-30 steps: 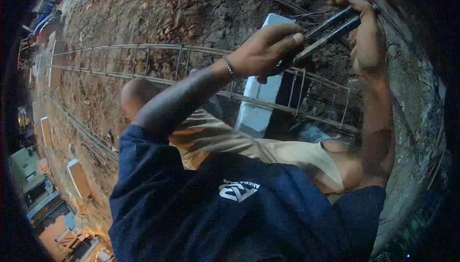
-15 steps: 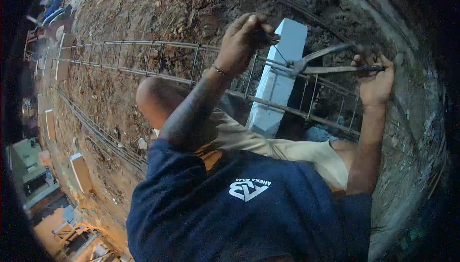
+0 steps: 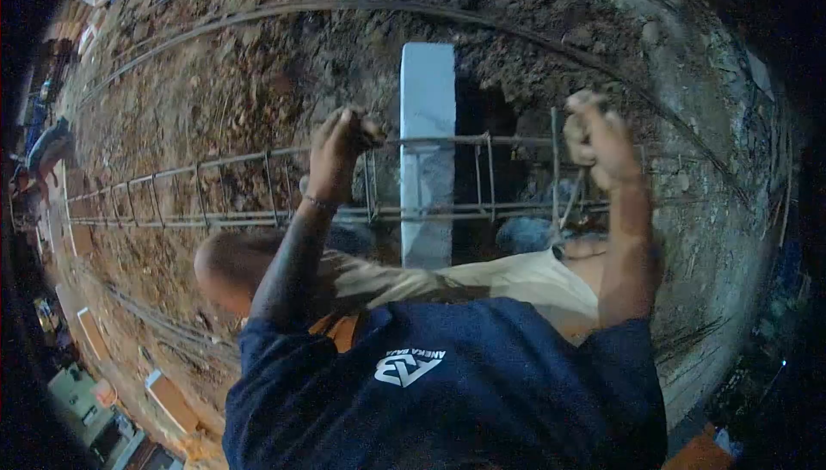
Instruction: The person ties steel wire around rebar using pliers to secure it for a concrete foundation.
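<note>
My left hand [image 3: 338, 143] is closed just above the steel rebar cage [image 3: 297, 152], left of a pale block [image 3: 428, 83]. Whatever its fingers hold is dark and too small to make out. My right hand [image 3: 607, 143], blurred by motion, is closed around a handle of the pincers [image 3: 559, 199]. Their jaws point down toward my lap, over the right part of the cage. The cage runs across the view in front of my knees, passing over the pale block.
Rough soil and stones [image 3: 249, 83] surround the cage. A long rod [image 3: 361, 6] curves across the far side. More rods [image 3: 155, 315] lie at left, near another block [image 3: 172, 401]. A dark hollow [image 3: 490, 117] sits right of the pale block.
Both hands have moved apart from the tie spot at the pale block. The pincers have swung from lying sideways to pointing down toward me. The view has turned and shifted.
</note>
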A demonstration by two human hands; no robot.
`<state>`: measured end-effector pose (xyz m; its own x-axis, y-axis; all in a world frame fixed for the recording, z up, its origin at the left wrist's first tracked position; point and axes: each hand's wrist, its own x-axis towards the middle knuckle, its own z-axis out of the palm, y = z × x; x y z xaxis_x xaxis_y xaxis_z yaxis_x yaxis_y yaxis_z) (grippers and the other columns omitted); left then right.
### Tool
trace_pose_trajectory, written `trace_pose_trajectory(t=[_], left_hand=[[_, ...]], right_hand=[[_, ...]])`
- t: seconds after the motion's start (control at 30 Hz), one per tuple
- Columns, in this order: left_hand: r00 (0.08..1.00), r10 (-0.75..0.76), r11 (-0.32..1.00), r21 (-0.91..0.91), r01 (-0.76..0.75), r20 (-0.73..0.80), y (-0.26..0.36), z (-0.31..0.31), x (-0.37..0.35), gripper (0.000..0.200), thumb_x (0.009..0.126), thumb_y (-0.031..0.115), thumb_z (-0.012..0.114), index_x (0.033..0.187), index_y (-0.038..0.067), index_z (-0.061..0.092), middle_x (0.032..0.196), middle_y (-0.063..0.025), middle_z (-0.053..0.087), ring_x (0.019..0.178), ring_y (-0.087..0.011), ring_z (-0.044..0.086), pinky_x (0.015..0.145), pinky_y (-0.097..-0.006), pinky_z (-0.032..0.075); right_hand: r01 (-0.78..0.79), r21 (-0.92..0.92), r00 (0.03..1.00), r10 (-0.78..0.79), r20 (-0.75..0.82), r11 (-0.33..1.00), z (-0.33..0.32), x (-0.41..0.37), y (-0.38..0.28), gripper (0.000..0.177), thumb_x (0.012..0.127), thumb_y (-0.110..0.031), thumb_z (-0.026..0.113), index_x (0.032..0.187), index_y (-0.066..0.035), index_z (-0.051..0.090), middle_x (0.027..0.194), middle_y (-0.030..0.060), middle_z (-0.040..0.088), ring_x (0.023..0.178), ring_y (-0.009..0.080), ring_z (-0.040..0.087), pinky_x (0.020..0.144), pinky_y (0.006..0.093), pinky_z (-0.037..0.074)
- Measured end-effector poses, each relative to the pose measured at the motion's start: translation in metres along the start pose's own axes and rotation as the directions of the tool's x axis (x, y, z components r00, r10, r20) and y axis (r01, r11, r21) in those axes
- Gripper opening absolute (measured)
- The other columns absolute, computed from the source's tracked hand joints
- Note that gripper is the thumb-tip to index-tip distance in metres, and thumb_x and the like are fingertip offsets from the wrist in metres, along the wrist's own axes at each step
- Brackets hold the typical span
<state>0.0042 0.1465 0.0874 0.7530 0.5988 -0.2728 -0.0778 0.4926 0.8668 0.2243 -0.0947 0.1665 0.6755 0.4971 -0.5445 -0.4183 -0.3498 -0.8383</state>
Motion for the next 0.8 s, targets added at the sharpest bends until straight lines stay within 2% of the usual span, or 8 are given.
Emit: trace_pose_trajectory(t=[0.17, 0.37, 0.43, 0.47, 0.6, 0.67, 0.77, 0.8], left_hand=[[0.995, -0.08, 0.994, -0.077, 0.075, -0.062, -0.021, -0.012, 0.012, 0.019, 0.087, 0.021, 0.049, 0.093, 0.004, 0.056, 0.078, -0.0062, 0.06, 0.072, -0.0159, 0.058, 0.064, -0.0286, 0.048], [0.99, -0.135, 0.986, -0.11, 0.129, -0.047, -0.015, -0.006, 0.006, 0.021, 0.087, 0.021, 0.049, 0.094, 0.003, 0.056, 0.078, -0.0065, 0.06, 0.073, -0.0166, 0.058, 0.067, -0.0295, 0.047], [0.987, -0.156, 0.984, -0.094, 0.151, -0.049, -0.01, -0.004, 0.002, 0.022, 0.088, 0.022, 0.047, 0.096, 0.003, 0.054, 0.079, -0.0058, 0.06, 0.074, -0.0159, 0.058, 0.067, -0.0291, 0.047], [0.989, -0.144, 0.986, -0.092, 0.14, -0.045, -0.012, -0.006, 0.001, 0.024, 0.088, 0.023, 0.046, 0.097, 0.002, 0.054, 0.08, -0.0061, 0.059, 0.074, -0.0159, 0.058, 0.068, -0.0287, 0.047], [0.985, -0.168, 0.973, -0.157, 0.171, 0.029, -0.003, -0.002, -0.005, 0.023, 0.088, 0.022, 0.044, 0.098, 0.003, 0.053, 0.082, -0.0061, 0.059, 0.077, -0.0159, 0.058, 0.068, -0.0255, 0.045], [0.998, 0.006, 1.0, -0.029, -0.004, 0.069, -0.006, 0.003, -0.009, 0.021, 0.087, 0.024, 0.046, 0.094, 0.006, 0.053, 0.083, -0.0038, 0.059, 0.078, -0.0152, 0.056, 0.067, -0.0252, 0.044], [0.956, -0.286, 0.898, -0.331, 0.289, 0.059, -0.012, 0.015, -0.012, 0.025, 0.09, 0.025, 0.041, 0.098, 0.003, 0.049, 0.085, -0.0072, 0.058, 0.076, -0.0155, 0.056, 0.07, -0.0271, 0.043], [0.975, -0.197, 0.962, -0.172, 0.212, 0.101, -0.015, 0.021, -0.015, 0.026, 0.089, 0.028, 0.042, 0.097, 0.004, 0.049, 0.092, -0.008, 0.057, 0.082, -0.0167, 0.054, 0.074, -0.0302, 0.042]], right_hand=[[0.084, -0.019, 0.991, -0.081, 0.108, 0.996, 0.036, 0.013, 0.024, 0.021, 0.082, -0.027, 0.057, 0.083, -0.01, 0.045, 0.055, -0.0003, 0.045, 0.04, 0.0099, 0.045, 0.035, 0.0236, 0.034], [0.037, -0.472, 0.993, 0.018, 0.113, 0.881, 0.083, 0.028, 0.083, 0.026, 0.08, -0.024, 0.058, 0.09, -0.004, 0.045, 0.066, 0.0062, 0.051, 0.054, 0.0177, 0.056, 0.048, 0.0304, 0.045], [0.468, -0.769, 0.812, -0.556, 0.178, 0.436, 0.091, 0.029, 0.097, 0.03, 0.074, -0.015, 0.063, 0.091, 0.001, 0.044, 0.083, 0.0172, 0.049, 0.078, 0.0294, 0.053, 0.068, 0.0396, 0.043], [0.369, -0.766, 0.885, -0.45, 0.116, 0.527, 0.097, 0.025, 0.093, 0.036, 0.071, -0.011, 0.065, 0.098, 0.002, 0.045, 0.099, 0.0203, 0.043, 0.094, 0.0351, 0.045, 0.081, 0.0426, 0.037], [0.521, -0.661, 0.834, -0.488, 0.258, 0.54, 0.108, 0.013, 0.083, 0.04, 0.07, -0.009, 0.065, 0.105, -0.002, 0.047, 0.101, 0.0177, 0.044, 0.093, 0.0335, 0.048, 0.081, 0.0397, 0.04], [0.824, -0.473, 0.547, -0.657, 0.519, 0.312, 0.115, 0.004, 0.075, 0.043, 0.069, -0.009, 0.065, 0.109, -0.006, 0.049, 0.104, 0.0158, 0.045, 0.096, 0.0318, 0.049, 0.082, 0.0377, 0.041], [0.865, -0.405, 0.487, -0.692, 0.533, 0.297, 0.128, -0.012, 0.074, 0.047, 0.068, -0.008, 0.065, 0.113, -0.013, 0.049, 0.105, 0.0134, 0.047, 0.099, 0.0308, 0.048, 0.084, 0.0376, 0.041], [0.869, -0.407, 0.472, -0.718, 0.512, 0.28, 0.133, -0.017, 0.068, 0.046, 0.068, -0.007, 0.065, 0.111, -0.017, 0.053, 0.103, 0.012, 0.049, 0.099, 0.0301, 0.047, 0.084, 0.0386, 0.04]])
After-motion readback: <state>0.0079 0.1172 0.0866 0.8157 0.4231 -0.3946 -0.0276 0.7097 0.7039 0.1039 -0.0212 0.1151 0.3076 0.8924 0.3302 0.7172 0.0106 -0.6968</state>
